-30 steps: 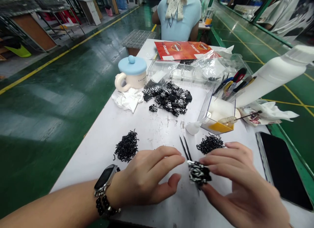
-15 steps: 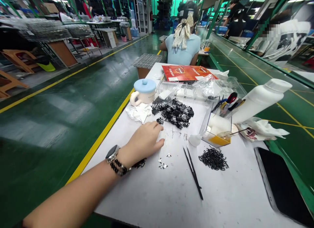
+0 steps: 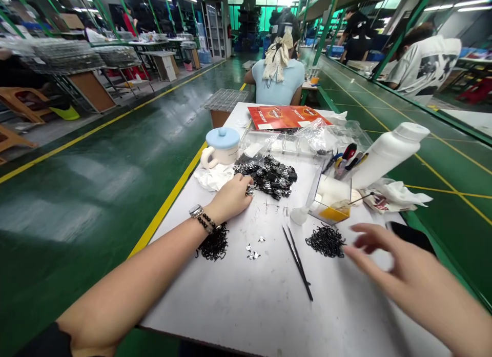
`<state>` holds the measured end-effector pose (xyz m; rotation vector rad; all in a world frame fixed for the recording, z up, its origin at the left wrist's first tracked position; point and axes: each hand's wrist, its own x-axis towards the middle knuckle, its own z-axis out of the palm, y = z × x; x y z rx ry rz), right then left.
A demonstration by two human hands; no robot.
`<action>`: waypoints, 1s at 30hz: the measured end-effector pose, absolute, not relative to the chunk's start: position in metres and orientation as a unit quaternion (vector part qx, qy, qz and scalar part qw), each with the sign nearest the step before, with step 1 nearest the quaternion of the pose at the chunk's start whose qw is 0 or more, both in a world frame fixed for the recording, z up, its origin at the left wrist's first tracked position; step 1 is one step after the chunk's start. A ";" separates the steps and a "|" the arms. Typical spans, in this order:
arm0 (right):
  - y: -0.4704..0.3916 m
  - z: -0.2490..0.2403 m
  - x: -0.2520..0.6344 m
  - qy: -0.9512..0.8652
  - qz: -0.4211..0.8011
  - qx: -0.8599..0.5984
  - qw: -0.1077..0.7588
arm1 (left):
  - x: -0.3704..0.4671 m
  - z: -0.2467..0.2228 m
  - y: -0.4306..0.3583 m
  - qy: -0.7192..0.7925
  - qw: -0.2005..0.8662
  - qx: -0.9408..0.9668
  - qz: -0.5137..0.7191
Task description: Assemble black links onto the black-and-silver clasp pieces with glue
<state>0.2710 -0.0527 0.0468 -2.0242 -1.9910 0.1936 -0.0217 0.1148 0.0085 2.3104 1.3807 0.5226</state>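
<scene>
Left hand (image 3: 230, 198) has reached the black parts pile (image 3: 271, 175) at centre, fingers curled, grip unclear; open right hand (image 3: 403, 275) enters lower right; pinching one piece suits.

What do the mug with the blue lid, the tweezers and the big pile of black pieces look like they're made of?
Mug: probably glazed ceramic, with a cream gloss; its blue lid looks like matte silicone or plastic. Tweezers: likely black-coated metal, thin with sharp points. Pile of black pieces at the left hand's fingertips: glinting facets suggest shiny plastic or plated metal; unclear which.
</scene>
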 end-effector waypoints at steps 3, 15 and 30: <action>-0.032 0.037 0.233 -0.684 0.164 -0.707 0.072 | -0.017 0.024 0.087 0.471 0.282 0.810 0.208; 0.010 0.004 0.203 -0.630 0.131 -0.740 0.194 | 0.007 0.014 -0.005 0.381 0.715 0.566 0.153; -0.014 0.027 0.216 -0.369 0.441 -0.487 0.657 | 0.001 0.016 -0.009 0.406 0.667 0.588 0.209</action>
